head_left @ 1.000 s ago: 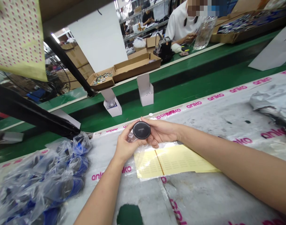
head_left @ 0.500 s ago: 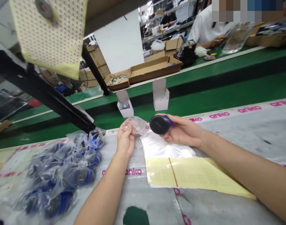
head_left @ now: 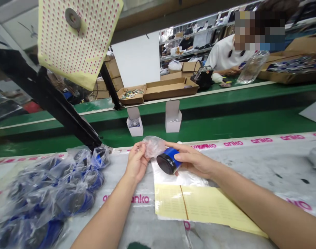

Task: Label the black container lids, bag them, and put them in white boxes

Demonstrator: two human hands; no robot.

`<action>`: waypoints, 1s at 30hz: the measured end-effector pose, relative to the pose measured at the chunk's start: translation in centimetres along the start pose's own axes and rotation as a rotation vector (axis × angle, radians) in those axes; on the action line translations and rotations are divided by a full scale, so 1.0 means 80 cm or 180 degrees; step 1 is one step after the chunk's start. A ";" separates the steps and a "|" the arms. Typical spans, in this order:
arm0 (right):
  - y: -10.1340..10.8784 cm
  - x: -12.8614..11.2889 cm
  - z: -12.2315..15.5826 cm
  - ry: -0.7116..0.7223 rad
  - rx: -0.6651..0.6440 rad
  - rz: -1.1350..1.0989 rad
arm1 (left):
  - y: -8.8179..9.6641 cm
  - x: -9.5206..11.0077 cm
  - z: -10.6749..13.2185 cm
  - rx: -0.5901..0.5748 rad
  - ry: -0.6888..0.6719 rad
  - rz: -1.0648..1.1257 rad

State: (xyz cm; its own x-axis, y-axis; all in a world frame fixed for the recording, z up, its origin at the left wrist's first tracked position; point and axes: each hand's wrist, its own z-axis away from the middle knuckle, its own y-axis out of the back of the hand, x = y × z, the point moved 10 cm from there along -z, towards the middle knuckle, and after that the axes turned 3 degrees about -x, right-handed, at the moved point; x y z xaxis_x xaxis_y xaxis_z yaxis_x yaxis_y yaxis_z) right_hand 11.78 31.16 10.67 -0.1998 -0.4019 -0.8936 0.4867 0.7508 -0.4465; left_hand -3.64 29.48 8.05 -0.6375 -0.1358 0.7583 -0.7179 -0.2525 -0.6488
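**Blue device in one hand, its clear bag in the other**

On the plastic-covered bench (head_left: 251,166), nearest the camera, lies a yellow label sheet (head_left: 207,204) with a flat clear bag (head_left: 170,173) just beyond it. To the left sits a heap of clear bags (head_left: 44,193), each holding a blue-and-black round item.

Just above the sheet, the right hand (head_left: 196,160) grips a round blue device (head_left: 169,160) with a black face, tilted toward the camera. The left hand (head_left: 137,160) pinches a small crumpled clear bag (head_left: 153,145) between thumb and fingers — the bag touches the top of the device, which sits outside it.

Beyond the bench edge runs a green conveyor (head_left: 225,124) carrying two small white boxes, flaps up: the left box (head_left: 134,122) shows something bagged inside; the right box (head_left: 173,119) holds something too small to tell. Farther back, a shallow cardboard tray (head_left: 130,95) holds small mixed pieces — beside it a longer tray (head_left: 170,89). A person in white (head_left: 225,55) works at the far side. Overhead hangs a sheet of red dot stickers (head_left: 77,38).
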 end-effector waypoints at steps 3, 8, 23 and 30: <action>0.012 -0.002 -0.002 0.0090 0.0192 0.0006 | 0.005 0.001 -0.001 0.0118 -0.0064 -0.0102; 0.027 -0.005 -0.002 0.0152 0.0459 -0.0023 | 0.036 0.030 0.005 0.0889 -0.0689 -0.0603; 0.007 0.007 -0.007 0.0075 0.0201 0.0561 | -0.018 0.006 0.017 -0.0039 -0.0308 -0.1539; 0.030 -0.009 -0.006 0.0379 0.0876 0.0090 | -0.031 0.020 0.027 -0.0156 -0.0808 -0.1939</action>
State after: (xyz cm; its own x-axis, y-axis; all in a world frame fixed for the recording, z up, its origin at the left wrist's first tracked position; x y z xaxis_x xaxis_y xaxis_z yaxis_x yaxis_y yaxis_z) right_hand 12.69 33.52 10.23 -0.2732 -0.3063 -0.9119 0.7024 0.5841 -0.4067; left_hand -2.29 27.81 11.00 -0.0321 -0.2056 0.9781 -0.9450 -0.3126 -0.0967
